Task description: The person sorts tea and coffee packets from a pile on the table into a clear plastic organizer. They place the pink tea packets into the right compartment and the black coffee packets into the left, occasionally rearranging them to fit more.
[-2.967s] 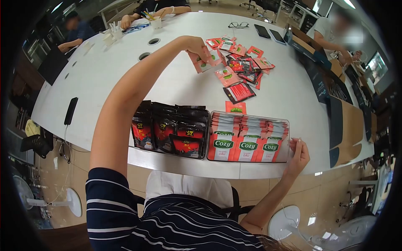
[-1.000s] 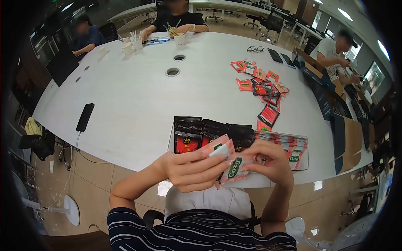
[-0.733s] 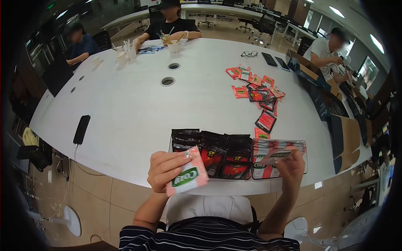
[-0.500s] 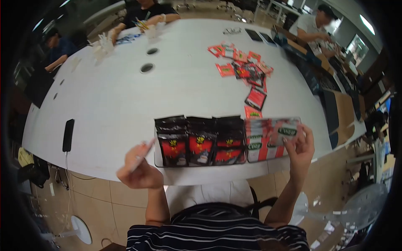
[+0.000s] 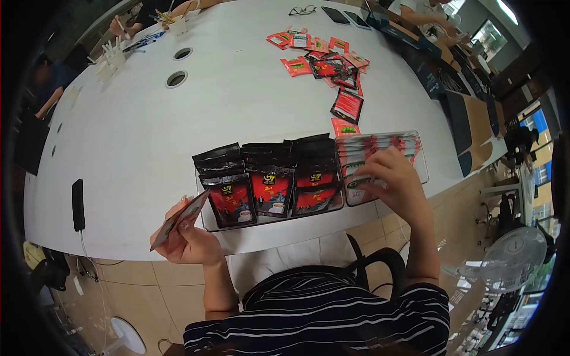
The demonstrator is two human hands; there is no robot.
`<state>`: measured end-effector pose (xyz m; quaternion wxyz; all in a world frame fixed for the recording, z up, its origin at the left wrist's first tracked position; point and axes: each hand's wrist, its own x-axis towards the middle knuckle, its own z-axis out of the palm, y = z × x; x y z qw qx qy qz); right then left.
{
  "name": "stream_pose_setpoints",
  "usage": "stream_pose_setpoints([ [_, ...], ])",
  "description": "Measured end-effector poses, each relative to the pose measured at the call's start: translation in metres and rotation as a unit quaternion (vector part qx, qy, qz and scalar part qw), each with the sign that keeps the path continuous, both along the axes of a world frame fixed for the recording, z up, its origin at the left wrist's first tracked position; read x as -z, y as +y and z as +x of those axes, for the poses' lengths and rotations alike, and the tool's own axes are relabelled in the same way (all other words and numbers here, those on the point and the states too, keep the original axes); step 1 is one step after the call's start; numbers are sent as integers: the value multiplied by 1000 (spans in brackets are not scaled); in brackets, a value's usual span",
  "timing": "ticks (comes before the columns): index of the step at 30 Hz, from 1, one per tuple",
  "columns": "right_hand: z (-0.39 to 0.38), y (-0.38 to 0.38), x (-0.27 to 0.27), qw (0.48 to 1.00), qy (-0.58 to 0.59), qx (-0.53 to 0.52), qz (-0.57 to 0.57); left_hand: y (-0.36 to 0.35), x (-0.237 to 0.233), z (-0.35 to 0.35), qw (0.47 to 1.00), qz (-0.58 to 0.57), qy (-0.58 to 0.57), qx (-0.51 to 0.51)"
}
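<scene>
My left hand (image 5: 189, 240) pinches a thin sachet (image 5: 180, 218), tilted and seen nearly edge-on, left of the black and red G7 coffee sachets (image 5: 270, 191). These stand upright in rows in a clear tray (image 5: 279, 224). A second clear tray (image 5: 423, 172) adjoins it on the right, holding red and white Cozy sachets (image 5: 351, 155). Over that tray, my right hand (image 5: 395, 181) has its thumb and fingers at the top of a front Cozy sachet (image 5: 356, 194). The hand hides part of the packets behind it.
Loose red and black sachets (image 5: 332, 65) lie scattered beyond the trays. A phone with a cable (image 5: 78, 204) is at left. Glasses (image 5: 302, 10), two phones (image 5: 347, 18), pen cups (image 5: 172, 25) and cardboard boxes (image 5: 466, 133) line the far and right sides. Other people sit around the table.
My right hand has moved left and inward over the Cozy tray with a sachet. My left hand has turned its sachet, still held beside the coffee tray. The view has shifted.
</scene>
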<state>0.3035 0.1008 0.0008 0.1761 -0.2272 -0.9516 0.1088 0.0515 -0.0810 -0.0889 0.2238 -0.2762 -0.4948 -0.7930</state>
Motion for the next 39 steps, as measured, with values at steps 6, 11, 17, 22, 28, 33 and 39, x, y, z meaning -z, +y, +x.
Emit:
stream_pose_setpoints([
  [6,-15,4,-5,997,-42,-14,61,-2,5,-2,999,-6,48,9],
  [11,-19,6,-6,994,-69,-19,80,-1,3,0,991,-44,124,-5],
  [17,-22,8,0,987,-70,-19,146,0,-10,24,939,-89,328,61],
  [22,-19,8,1,990,-64,-16,122,10,-26,54,880,-199,402,154],
  [28,-16,-8,-7,987,139,14,-77,21,-23,56,864,-229,416,165],
  [33,-29,-38,-26,953,101,-55,-281,20,-22,58,867,-224,415,159],
  [39,-11,-32,-18,881,309,58,-353,8,-20,54,885,-214,360,206],
])
